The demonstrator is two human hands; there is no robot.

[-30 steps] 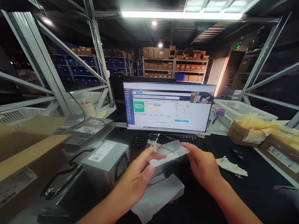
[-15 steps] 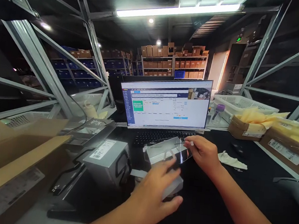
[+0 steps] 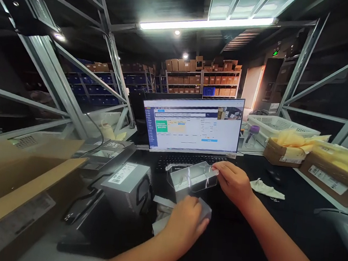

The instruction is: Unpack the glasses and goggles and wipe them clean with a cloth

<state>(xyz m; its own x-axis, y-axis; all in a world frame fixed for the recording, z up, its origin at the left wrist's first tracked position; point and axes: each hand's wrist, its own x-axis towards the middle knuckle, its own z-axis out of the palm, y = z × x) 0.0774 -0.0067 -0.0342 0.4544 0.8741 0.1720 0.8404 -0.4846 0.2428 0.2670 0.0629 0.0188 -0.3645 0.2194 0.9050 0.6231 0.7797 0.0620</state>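
Note:
My right hand [image 3: 233, 180] pinches the right upper corner of a clear plastic box [image 3: 196, 177], which is tilted in front of the keyboard [image 3: 180, 161]. Below it, my left hand [image 3: 186, 219] is closed over a small grey carton [image 3: 205, 210], its fingers curled on the top edge. Pale flaps [image 3: 163, 202] of that carton stick out on the left, and my hand hides much of the rest. To the left of my left hand stands a taller grey box [image 3: 126, 187] with a white label and a black mark.
An open brown carton [image 3: 31, 191] stands at the left. Behind the keyboard is a lit monitor [image 3: 192, 126]. To the right lie a crumpled white cloth [image 3: 266, 189], a mouse [image 3: 272, 175] and a scanner-like grey device [image 3: 340, 230]. Brown boxes with yellow padding [image 3: 328, 176] sit farther right.
My left hand was spread above the small grey carton and has come down and closed on it. The clear plastic box has shifted in my right hand's pinch. The camera has tilted slightly.

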